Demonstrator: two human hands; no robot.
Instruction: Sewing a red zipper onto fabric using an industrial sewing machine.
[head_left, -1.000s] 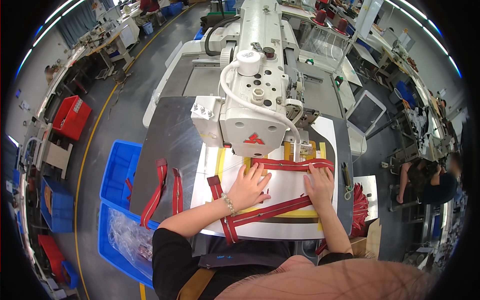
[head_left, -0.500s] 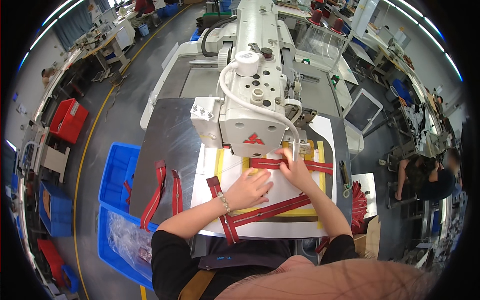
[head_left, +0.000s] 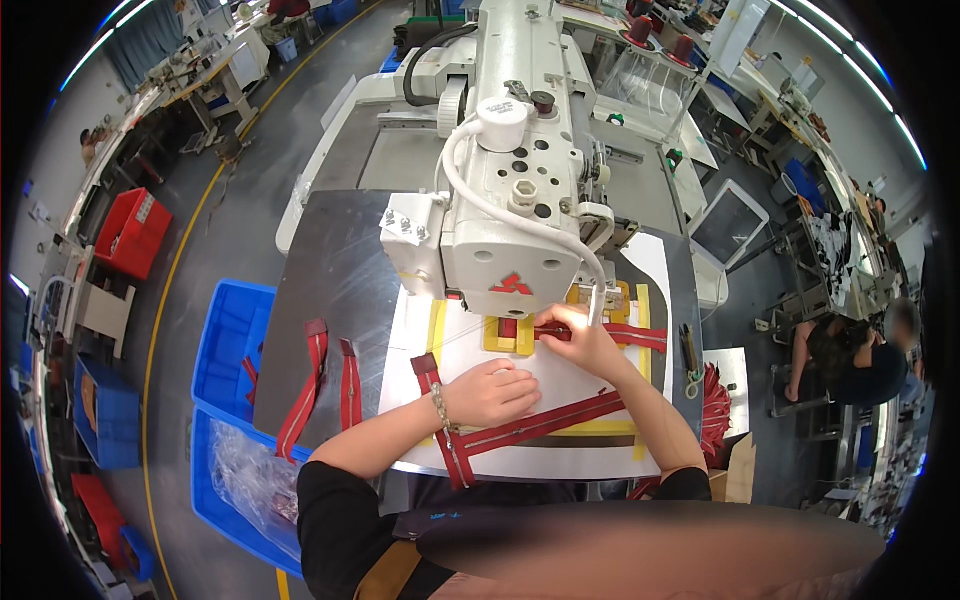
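A red zipper [head_left: 638,338] lies crosswise under the head of a white sewing machine [head_left: 500,250]. My right hand [head_left: 582,342] pinches this zipper just right of a yellow clamp frame [head_left: 509,337], which surrounds its left end. My left hand [head_left: 490,394], a beaded bracelet at its wrist, rests on the white sheet [head_left: 590,372] with its fingers curled together and nothing visible in them. Nearer me, a second red zipper [head_left: 550,420] lies slanted, meeting a third zipper [head_left: 447,430] beside my left wrist.
Two more red zippers, one long [head_left: 305,395] and one short [head_left: 350,385], lie on the dark table plate [head_left: 345,260]. Blue bins [head_left: 215,365] stand at left. A bundle of red zippers [head_left: 716,410] hangs at right, near small snips [head_left: 690,350] and a screen [head_left: 730,222].
The yellow clamp frame now sits over the zipper's left end. My right hand has closed on the zipper. My left hand has drawn slightly nearer me, its spread fingers now curled together.
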